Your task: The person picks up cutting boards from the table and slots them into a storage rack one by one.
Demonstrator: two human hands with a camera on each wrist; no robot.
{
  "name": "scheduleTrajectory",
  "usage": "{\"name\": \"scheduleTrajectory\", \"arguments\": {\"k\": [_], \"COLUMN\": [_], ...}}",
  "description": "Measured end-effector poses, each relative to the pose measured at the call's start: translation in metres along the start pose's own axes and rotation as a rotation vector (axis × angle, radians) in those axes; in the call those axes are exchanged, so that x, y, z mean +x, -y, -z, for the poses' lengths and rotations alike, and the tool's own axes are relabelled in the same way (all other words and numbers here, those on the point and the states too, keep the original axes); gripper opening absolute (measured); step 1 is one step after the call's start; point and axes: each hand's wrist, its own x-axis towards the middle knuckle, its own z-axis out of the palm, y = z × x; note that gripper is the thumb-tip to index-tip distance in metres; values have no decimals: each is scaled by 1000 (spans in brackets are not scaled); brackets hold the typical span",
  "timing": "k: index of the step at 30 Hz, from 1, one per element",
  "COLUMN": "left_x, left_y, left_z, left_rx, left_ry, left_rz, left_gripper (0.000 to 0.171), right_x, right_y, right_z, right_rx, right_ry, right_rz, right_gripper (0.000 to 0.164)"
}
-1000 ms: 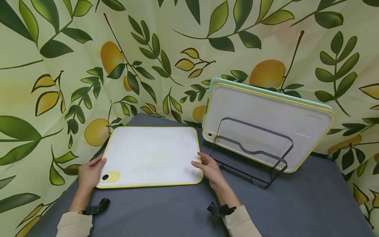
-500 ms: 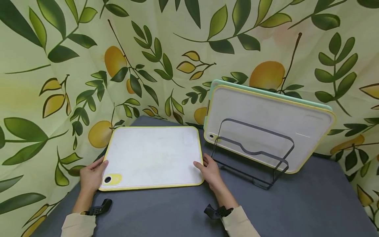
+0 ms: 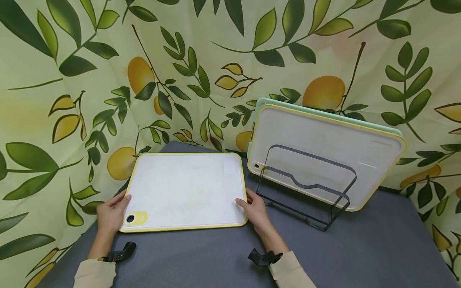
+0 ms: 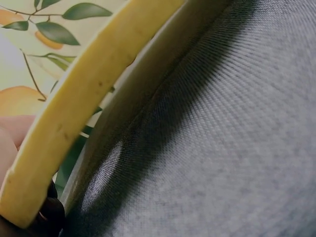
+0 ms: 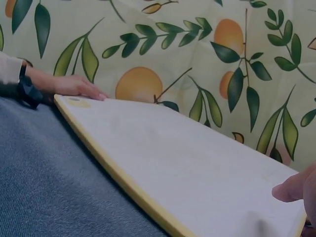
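Observation:
A white cutting board (image 3: pixel 187 188) with a yellow rim and a holed corner is held flat by both hands, close over the grey table. At its left edge my left hand (image 3: pixel 111 214) grips it, thumb on top and fingers underneath. My right hand (image 3: pixel 256 209) pinches the right edge the same way, its thumb (image 5: pixel 289 191) over the white face in the right wrist view. The left wrist view shows the board's yellow edge (image 4: pixel 74 108) raised above the cloth, with a shadow below.
A black wire rack (image 3: pixel 306 186) stands to the right on the grey cloth-covered table (image 3: pixel 201 256). Leaning in it are a second white board (image 3: pixel 324 144) with a yellow rim and a mint-green one (image 3: pixel 331 115) behind. A leaf-and-fruit patterned curtain (image 3: pixel 201 24) hangs behind.
The board and both hands shifted slightly right and down in the head view during the first half second, as the background shifted too. Since then they have barely moved; both grips are unchanged.

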Motion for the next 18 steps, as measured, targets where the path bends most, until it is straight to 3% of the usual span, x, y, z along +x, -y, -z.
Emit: {"name": "scheduleTrajectory", "arguments": {"k": [9,18], "left_x": [1,0], "left_y": [-1,2], "left_z": [-1,2], "left_rx": [26,-30], "left_ry": [-22,-6], "left_rz": [-16,19], "left_gripper": [50,52], "right_x": [-2,-6], "right_y": [-2,-4], "right_z": [-2,3], "right_rx": [33,63], "right_ry": [-45,41], "right_rz": [25,74], "right_gripper": [65,60]}}
